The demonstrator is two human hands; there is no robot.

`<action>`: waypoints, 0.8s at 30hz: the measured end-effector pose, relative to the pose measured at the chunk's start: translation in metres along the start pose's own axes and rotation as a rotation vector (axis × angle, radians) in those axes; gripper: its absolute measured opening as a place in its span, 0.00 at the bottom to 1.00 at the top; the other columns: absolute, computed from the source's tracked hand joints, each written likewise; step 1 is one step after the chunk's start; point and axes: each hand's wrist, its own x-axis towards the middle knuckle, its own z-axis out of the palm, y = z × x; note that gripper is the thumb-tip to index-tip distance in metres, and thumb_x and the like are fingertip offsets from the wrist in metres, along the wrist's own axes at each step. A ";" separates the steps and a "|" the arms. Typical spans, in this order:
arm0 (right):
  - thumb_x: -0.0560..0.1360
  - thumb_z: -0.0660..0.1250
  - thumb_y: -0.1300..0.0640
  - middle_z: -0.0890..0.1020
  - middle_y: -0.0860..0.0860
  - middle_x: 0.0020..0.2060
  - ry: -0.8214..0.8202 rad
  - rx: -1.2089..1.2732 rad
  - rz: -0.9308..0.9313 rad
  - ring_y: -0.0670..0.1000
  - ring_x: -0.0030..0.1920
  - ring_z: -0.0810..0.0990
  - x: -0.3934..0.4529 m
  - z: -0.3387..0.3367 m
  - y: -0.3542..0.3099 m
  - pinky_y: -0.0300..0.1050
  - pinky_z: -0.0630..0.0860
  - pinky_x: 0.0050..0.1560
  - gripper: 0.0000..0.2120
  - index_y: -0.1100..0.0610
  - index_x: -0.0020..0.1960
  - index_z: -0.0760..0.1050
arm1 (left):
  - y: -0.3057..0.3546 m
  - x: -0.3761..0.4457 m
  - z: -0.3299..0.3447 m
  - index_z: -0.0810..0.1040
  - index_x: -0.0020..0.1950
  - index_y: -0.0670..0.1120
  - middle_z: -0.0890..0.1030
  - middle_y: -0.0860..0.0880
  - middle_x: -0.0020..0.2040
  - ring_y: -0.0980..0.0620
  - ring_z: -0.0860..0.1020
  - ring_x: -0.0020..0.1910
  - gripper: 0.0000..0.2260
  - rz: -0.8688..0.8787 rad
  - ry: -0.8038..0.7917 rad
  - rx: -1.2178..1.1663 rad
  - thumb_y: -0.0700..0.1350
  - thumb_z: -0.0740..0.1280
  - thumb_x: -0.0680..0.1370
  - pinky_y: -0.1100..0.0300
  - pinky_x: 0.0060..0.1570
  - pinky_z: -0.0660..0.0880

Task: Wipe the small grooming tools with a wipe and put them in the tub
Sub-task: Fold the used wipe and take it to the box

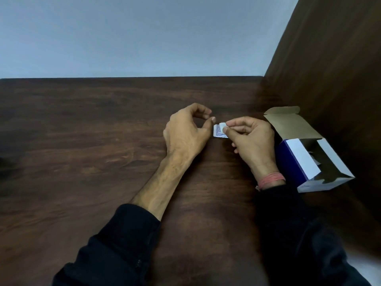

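Small wipe sachet (219, 131) pinched in right hand (250, 139) above dark tabletop (86, 141), probably for tearing open.

Held mid-air at centre, thumb and forefinger clamped on its right edge. Left hand (186, 131) just beside it, fingers loosely curled, thumb tip near the sachet's top corner, gripping nothing. Open carton (307, 157) lying right, flaps up. No grooming tools or tub in sight.
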 end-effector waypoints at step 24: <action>0.75 0.82 0.47 0.86 0.42 0.36 0.066 -0.302 -0.054 0.41 0.42 0.85 -0.007 -0.004 -0.010 0.40 0.81 0.48 0.06 0.49 0.46 0.90 | -0.011 0.009 0.007 0.86 0.51 0.65 0.82 0.61 0.51 0.58 0.78 0.57 0.13 0.113 -0.135 0.258 0.70 0.78 0.74 0.53 0.58 0.57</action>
